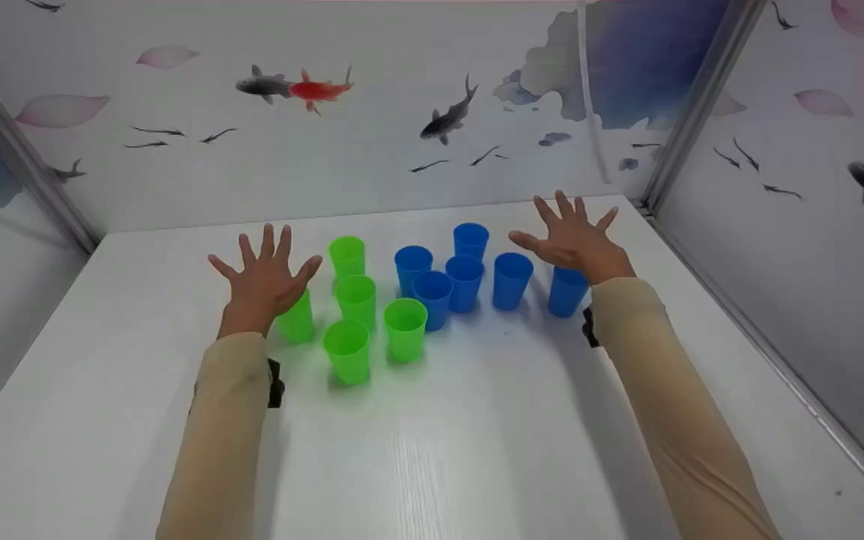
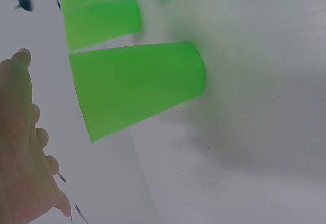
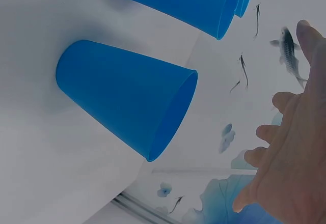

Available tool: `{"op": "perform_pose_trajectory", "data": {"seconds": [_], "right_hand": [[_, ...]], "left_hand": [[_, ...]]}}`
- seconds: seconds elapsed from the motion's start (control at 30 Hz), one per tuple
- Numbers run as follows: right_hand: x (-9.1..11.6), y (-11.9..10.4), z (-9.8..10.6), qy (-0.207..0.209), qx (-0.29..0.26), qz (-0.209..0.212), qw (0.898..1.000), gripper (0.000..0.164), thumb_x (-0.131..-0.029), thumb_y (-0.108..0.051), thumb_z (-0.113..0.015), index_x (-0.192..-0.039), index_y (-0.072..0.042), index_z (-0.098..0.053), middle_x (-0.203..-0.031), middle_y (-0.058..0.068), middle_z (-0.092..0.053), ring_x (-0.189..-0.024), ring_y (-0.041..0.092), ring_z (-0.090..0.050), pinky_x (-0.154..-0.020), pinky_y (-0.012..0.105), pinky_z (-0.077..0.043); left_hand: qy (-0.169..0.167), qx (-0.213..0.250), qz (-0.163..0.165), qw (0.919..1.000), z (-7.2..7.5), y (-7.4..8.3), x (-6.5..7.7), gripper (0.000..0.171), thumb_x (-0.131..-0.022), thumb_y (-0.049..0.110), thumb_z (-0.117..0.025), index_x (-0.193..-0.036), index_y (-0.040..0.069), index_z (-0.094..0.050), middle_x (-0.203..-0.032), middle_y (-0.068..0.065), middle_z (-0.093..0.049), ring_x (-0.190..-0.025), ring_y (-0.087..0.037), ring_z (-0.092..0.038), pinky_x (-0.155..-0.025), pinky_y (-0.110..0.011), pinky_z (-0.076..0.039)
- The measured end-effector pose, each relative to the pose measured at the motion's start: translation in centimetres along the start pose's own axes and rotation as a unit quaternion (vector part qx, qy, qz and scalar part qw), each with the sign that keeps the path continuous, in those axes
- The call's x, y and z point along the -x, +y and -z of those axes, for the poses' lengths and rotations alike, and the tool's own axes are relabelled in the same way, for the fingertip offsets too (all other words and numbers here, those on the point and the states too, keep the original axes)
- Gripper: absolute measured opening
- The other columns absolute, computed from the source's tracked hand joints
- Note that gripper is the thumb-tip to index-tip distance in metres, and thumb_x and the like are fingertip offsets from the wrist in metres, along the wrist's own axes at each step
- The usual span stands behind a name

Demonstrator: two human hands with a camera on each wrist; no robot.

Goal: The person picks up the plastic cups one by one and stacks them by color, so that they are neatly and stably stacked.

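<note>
My left hand (image 1: 263, 281) is spread wide with straight fingers, above a green cup (image 1: 297, 319) that it partly covers. In the left wrist view that green cup (image 2: 140, 84) stands apart from the hand (image 2: 25, 147). Several more green cups (image 1: 347, 352) stand upright to its right. My right hand (image 1: 571, 238), fingers also splayed, hovers above and behind a blue cup (image 1: 567, 291). The right wrist view shows the blue cup (image 3: 119, 94) beside the hand (image 3: 290, 152), not touching it. Other blue cups (image 1: 513, 281) stand upright mid-table. Both hands hold nothing.
The cups stand on a white table (image 1: 417, 465). A back wall (image 1: 372, 172) printed with fish closes off the far edge, and a side wall (image 1: 792, 225) rises on the right. Several cups in the middle stand close together, green beside blue.
</note>
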State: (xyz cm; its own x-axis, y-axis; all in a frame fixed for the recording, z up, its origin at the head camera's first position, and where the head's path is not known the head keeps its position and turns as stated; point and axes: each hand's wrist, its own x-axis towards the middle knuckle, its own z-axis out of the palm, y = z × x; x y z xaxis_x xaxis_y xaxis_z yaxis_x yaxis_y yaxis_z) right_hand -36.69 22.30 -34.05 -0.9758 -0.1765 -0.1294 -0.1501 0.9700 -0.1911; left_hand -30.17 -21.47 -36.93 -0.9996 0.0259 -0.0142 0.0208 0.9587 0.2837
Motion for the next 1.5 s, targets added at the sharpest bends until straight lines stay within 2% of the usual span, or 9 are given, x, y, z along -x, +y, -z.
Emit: {"op": "perform_pose_trajectory", "data": {"seconds": [0.23, 0.47, 0.73, 0.9, 1.03, 1.2, 1.37, 1.5], "right_hand": [[-0.2, -0.1, -0.2, 0.001, -0.003, 0.006, 1.0, 0.097, -0.092, -0.08, -0.028, -0.162, -0.019, 0.001, -0.168, 0.021, 0.011, -0.152, 0.05, 0.012, -0.105, 0.081, 0.019], [0.0, -0.7, -0.4, 0.012, 0.001, 0.04, 0.999, 0.096, -0.092, -0.079, -0.029, -0.163, -0.02, -0.002, -0.169, 0.02, 0.007, -0.154, 0.049, 0.009, -0.108, 0.079, 0.02], [1.1, -2.7, -0.1, 0.014, -0.015, 0.091, 0.996, 0.096, -0.09, -0.083, -0.028, -0.162, -0.026, -0.002, -0.17, 0.013, 0.006, -0.155, 0.044, 0.009, -0.111, 0.074, 0.021], [2.6, -4.1, 0.2, 0.037, -0.025, 0.12, 0.992, 0.094, -0.089, -0.083, -0.029, -0.162, -0.029, -0.006, -0.171, 0.007, 0.003, -0.157, 0.038, 0.006, -0.117, 0.07, 0.017], [4.1, -5.2, 0.1, 0.072, -0.044, 0.15, 0.985, 0.094, -0.088, -0.084, -0.03, -0.162, -0.03, -0.011, -0.171, 0.003, -0.003, -0.159, 0.033, 0.001, -0.123, 0.064, 0.011], [5.6, -6.3, -0.8, 0.111, -0.097, 0.176, 0.973, 0.094, -0.086, -0.086, -0.03, -0.161, -0.031, -0.017, -0.171, 0.002, -0.012, -0.158, 0.032, -0.011, -0.126, 0.062, -0.002], [6.8, -7.2, -1.9, 0.128, -0.192, 0.187, 0.955, 0.088, -0.089, -0.081, -0.037, -0.159, -0.03, -0.026, -0.169, 0.001, -0.021, -0.155, 0.034, -0.022, -0.12, 0.067, -0.022], [7.4, -8.1, -3.1, 0.125, -0.27, 0.186, 0.936, 0.079, -0.093, -0.071, -0.046, -0.158, -0.028, -0.031, -0.167, 0.003, -0.027, -0.154, 0.032, -0.026, -0.119, 0.065, -0.028]], "left_hand": [[0.0, -0.008, -0.012, 0.9999, -0.2, -0.1, -0.2, 0.085, -0.102, 0.065, -0.026, -0.161, 0.01, -0.001, -0.168, -0.023, 0.005, -0.15, -0.054, 0.014, -0.104, -0.083, 0.019], [-0.012, -0.017, -0.04, 0.999, -0.1, -0.4, 0.1, 0.084, -0.102, 0.064, -0.028, -0.162, 0.011, -0.005, -0.168, -0.021, 0.003, -0.151, -0.053, 0.015, -0.105, -0.082, 0.019], [-0.015, -0.008, -0.072, 0.9973, -0.1, -0.9, 0.7, 0.084, -0.101, 0.065, -0.031, -0.162, 0.013, -0.005, -0.169, -0.018, 0.0, -0.151, -0.052, 0.014, -0.107, -0.08, 0.019], [-0.011, -0.005, -0.084, 0.9964, -0.4, -1.2, 1.4, 0.084, -0.101, 0.066, -0.031, -0.162, 0.015, -0.005, -0.17, -0.015, -0.001, -0.153, -0.05, 0.013, -0.109, -0.079, 0.02], [-0.003, 0.049, -0.09, 0.9948, -0.7, -1.4, 1.8, 0.086, -0.099, 0.068, -0.033, -0.162, 0.017, -0.003, -0.17, -0.013, 0.001, -0.154, -0.046, 0.014, -0.11, -0.076, 0.021], [0.001, 0.138, -0.083, 0.987, -0.8, -2.0, 2.2, 0.087, -0.099, 0.067, -0.038, -0.163, 0.019, -0.001, -0.171, -0.01, 0.003, -0.155, -0.042, 0.013, -0.114, -0.07, 0.021], [0.024, 0.199, -0.063, 0.9776, -1.4, -2.4, 2.8, 0.087, -0.099, 0.062, -0.045, -0.163, 0.021, -0.004, -0.17, -0.014, -0.002, -0.157, -0.039, 0.007, -0.121, -0.066, 0.012], [0.054, 0.242, -0.045, 0.9676, -2.6, -2.3, 3.3, 0.088, -0.098, 0.059, -0.051, -0.163, 0.022, -0.005, -0.17, -0.015, -0.005, -0.158, -0.037, -0.001, -0.125, -0.063, -0.002]]}}
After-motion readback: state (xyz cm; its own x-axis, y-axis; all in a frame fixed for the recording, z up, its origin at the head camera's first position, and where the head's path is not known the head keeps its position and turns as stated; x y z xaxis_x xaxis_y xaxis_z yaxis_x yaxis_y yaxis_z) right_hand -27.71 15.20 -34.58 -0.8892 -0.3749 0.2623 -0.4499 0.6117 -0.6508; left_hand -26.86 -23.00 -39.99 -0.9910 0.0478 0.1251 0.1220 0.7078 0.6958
